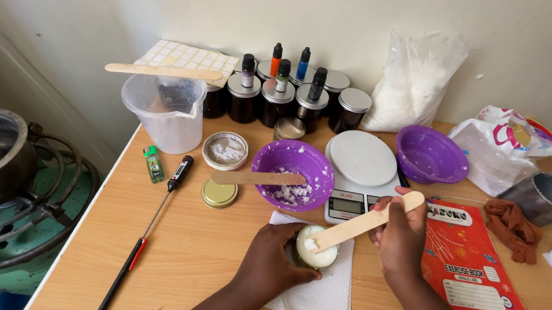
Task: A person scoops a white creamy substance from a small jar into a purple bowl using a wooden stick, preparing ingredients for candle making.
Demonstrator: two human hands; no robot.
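Head view: a small jar (316, 251) filled with pale wax is seen standing on a white paper towel (319, 289) on the wooden counter (189, 245). The jar is gripped from the left side by the left hand (270, 258), whose fingers are clenched around its wall. A flat wooden stick (367, 221) is held by the right hand (401, 234), with the fingers closed on its upper part; the stick's lower end is rested on the wax surface at the jar's mouth.

Just behind the jar, a purple bowl (294, 168) containing white wax flakes is placed, with a second wooden stick (259, 178) laid across its rim. A digital scale (360, 172) is positioned directly right of this bowl, and a second purple bowl (430, 153) is set beyond the scale. A red exercise book (472, 259) lies just beside the right hand.

On the left half of the counter, a probe thermometer (159, 212), a green lighter (154, 164), a gold lid (218, 193) and a clear plastic jug (165, 111) are found. Dark jars with silver lids (279, 102) and small dropper bottles are lined up against the wall, next to a bag of white flakes (412, 86).
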